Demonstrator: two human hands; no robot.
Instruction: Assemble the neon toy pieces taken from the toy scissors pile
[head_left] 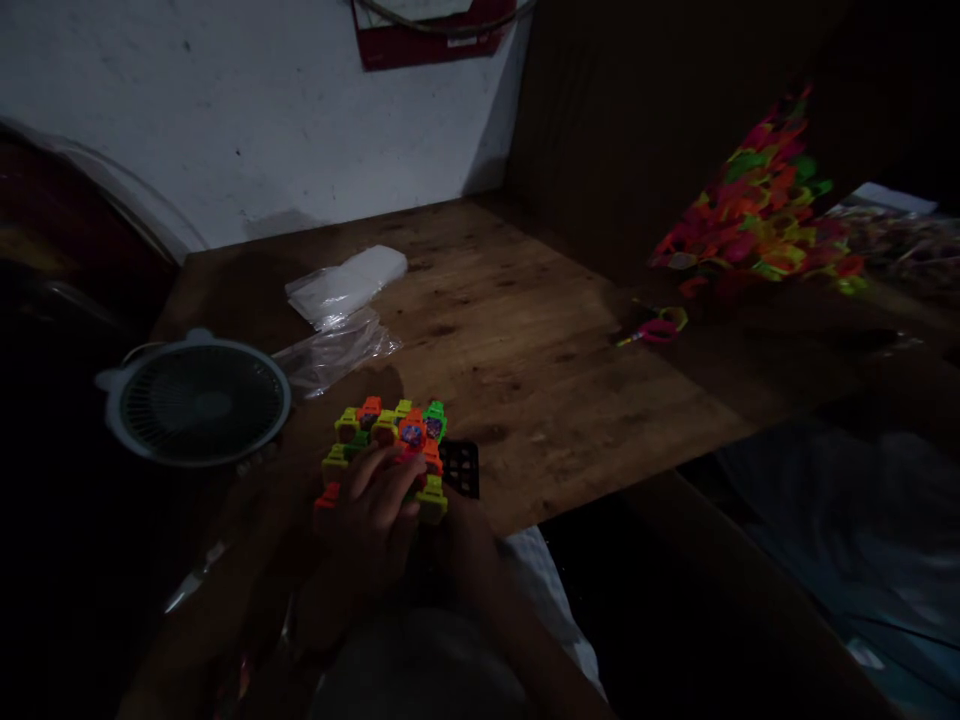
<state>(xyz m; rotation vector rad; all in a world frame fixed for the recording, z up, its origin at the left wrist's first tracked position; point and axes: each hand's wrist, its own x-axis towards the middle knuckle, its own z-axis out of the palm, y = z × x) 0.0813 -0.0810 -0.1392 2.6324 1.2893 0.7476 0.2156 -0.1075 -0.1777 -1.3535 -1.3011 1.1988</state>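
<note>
Neon orange, yellow and green toy watches (412, 434) sat crowded together at the near edge of the wooden desk (525, 380), above a black tray (463, 468) with holes in it, whose right end showed beside them. The left hand (379, 500) lay over the near part of the group, its fingers bent and reaching in among the watches; whether they were grasping one could not be told. The right hand (466, 522) was just at the tray's near right side, mostly lost in shadow, so its grip could not be made out either.

To the left of the watches was a round grey fan (199, 400), its grille facing up. Beyond them, clear plastic (341, 350) lay crumpled on the desk, touching a white stack (367, 275) that looked like paper or bags. Well apart, toward the right, a small pink and yellow object (656, 330) lay on the wood, too dim to name. Farther right rose a heap of bright pieces (780, 215) in red, orange, yellow and green, next to a dark brown panel (600, 130). A red item (431, 45) hung on the white wall (247, 110) behind.
</note>
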